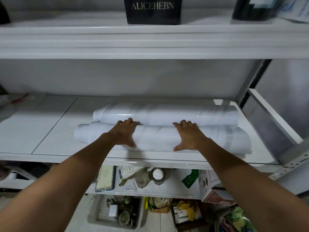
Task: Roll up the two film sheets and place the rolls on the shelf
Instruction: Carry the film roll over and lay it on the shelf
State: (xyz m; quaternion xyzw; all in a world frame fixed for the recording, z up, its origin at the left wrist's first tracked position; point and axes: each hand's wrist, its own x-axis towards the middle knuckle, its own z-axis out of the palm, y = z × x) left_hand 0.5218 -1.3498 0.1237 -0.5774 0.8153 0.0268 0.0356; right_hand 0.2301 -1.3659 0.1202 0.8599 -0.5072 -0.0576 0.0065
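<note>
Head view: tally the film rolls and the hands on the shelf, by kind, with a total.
Rolls: 2 (far roll, near roll)
Hands: 2 (left hand, right hand)
Total: 4

The white shelf [50, 131] carries two film rolls lying lengthwise, the far roll [167, 114] touching the near roll [158, 138] at its twelve o'clock.
</note>
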